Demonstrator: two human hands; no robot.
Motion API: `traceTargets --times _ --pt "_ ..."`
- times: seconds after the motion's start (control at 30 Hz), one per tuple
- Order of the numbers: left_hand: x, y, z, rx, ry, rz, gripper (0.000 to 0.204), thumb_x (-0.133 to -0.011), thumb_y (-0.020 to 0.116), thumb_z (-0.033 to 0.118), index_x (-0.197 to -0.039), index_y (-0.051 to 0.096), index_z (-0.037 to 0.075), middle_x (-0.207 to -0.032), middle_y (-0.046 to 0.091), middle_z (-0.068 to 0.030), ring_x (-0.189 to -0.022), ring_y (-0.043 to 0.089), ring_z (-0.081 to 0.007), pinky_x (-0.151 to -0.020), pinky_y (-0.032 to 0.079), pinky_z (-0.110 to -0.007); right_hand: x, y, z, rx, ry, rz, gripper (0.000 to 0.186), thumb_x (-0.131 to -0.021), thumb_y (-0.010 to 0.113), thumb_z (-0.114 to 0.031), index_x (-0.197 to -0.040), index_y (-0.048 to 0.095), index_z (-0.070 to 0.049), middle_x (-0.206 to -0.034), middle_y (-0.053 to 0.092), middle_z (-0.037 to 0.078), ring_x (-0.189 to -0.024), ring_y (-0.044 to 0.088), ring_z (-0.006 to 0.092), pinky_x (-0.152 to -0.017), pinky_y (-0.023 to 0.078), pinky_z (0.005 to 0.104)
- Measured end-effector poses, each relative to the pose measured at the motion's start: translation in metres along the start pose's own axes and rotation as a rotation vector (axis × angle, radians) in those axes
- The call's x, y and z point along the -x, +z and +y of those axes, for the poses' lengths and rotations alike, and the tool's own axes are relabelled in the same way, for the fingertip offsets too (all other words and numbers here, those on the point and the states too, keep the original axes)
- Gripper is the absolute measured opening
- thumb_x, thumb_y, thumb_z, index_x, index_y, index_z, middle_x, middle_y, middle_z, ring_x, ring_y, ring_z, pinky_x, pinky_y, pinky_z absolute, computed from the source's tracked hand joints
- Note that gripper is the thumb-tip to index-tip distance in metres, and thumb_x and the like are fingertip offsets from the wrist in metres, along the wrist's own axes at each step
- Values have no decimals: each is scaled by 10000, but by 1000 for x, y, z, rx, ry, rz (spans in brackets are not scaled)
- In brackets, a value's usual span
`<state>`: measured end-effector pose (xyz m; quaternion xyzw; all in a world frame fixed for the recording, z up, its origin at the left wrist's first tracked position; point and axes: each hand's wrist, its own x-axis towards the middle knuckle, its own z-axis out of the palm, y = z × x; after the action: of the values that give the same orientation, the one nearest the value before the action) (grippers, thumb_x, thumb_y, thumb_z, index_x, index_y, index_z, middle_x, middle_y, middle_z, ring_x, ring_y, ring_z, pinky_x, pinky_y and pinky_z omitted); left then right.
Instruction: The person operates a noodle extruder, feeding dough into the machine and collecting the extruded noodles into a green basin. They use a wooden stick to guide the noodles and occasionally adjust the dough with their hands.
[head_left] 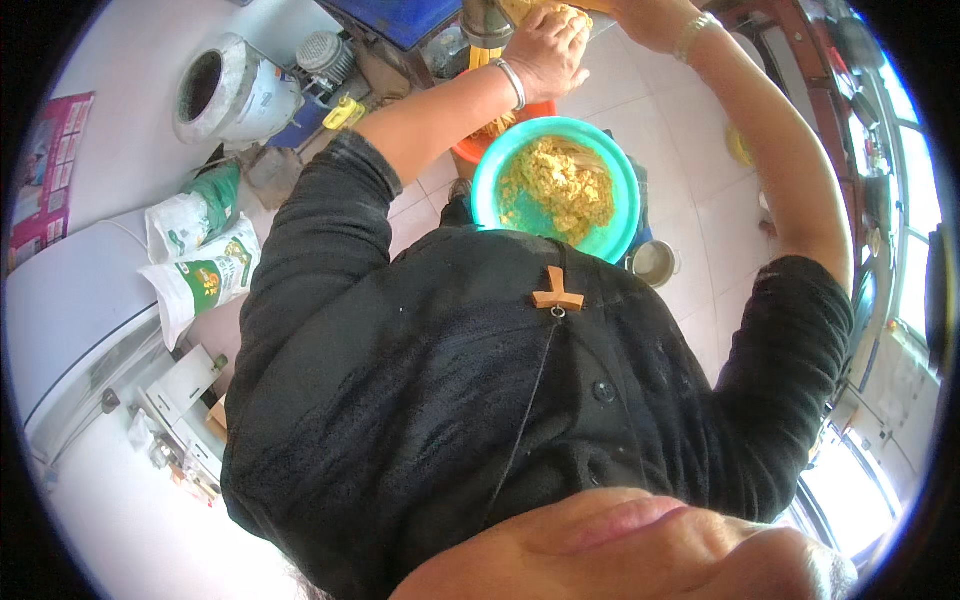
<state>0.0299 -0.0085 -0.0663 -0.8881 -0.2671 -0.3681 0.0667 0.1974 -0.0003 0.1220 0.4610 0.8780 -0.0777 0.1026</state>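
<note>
My left hand [548, 52], with a silver bangle at the wrist, reaches to the top edge beside the metal barrel [487, 24] of a machine. Its fingers curl against a lump of yellow dough [520, 9], partly covered by the hand. Also at the top edge is my right hand [652, 22]; its fingers run out of the picture, so their hold is hidden. Yellow strands [484, 62] hang beneath the barrel, over an orange-red basin [466, 150]. Nearer to me, a turquoise basin [625, 190] holds crumbly yellow dough [562, 185].
A blue panel [390, 18] adjoins the machine. To the left are a grey-white drum [225, 95], an electric motor [325, 55] and printed sacks [205, 280] by a pale appliance [75, 300]. A metal pot [655, 262] stands on the tiled floor [690, 210] at the right.
</note>
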Motion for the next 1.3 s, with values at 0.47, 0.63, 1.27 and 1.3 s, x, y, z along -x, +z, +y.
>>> traceTargets --times 0.47,0.63,1.27,1.3 --pt "-3 -28 -20 11 -59 214 417 -896 611 235 -1227 601 -18 -1232 620 -228 -1248 546 -398 -1096 388 -542 102 33 -17 10 280 96 504 -1035 569 -224 -1528 476 -276 -849 721 201 -709 719 353 -664 593 458" --pt "-9 -30 -7 60 -161 187 518 -865 656 263 -1279 571 -36 -1242 590 -259 -1243 523 -433 -1096 380 -554 77 46 1 182 156 89 513 -1042 548 -202 -1542 449 -263 -806 717 178 -700 728 323 -647 598 452" --pt "14 -1 -29 186 -52 126 574 -780 733 277 -1282 552 67 -1263 536 -235 -1219 492 -444 -1068 349 -587 22 37 -6 -78 30 109 657 -973 481 -4 -1570 424 -272 -1058 755 145 -745 708 243 -692 581 384" --pt "9 -1 -30 192 -55 152 571 -781 733 274 -1284 552 71 -1263 540 -234 -1217 498 -441 -1070 348 -581 23 38 -6 -59 2 162 653 -971 478 -4 -1566 429 -268 -1071 753 151 -764 713 248 -706 585 386"
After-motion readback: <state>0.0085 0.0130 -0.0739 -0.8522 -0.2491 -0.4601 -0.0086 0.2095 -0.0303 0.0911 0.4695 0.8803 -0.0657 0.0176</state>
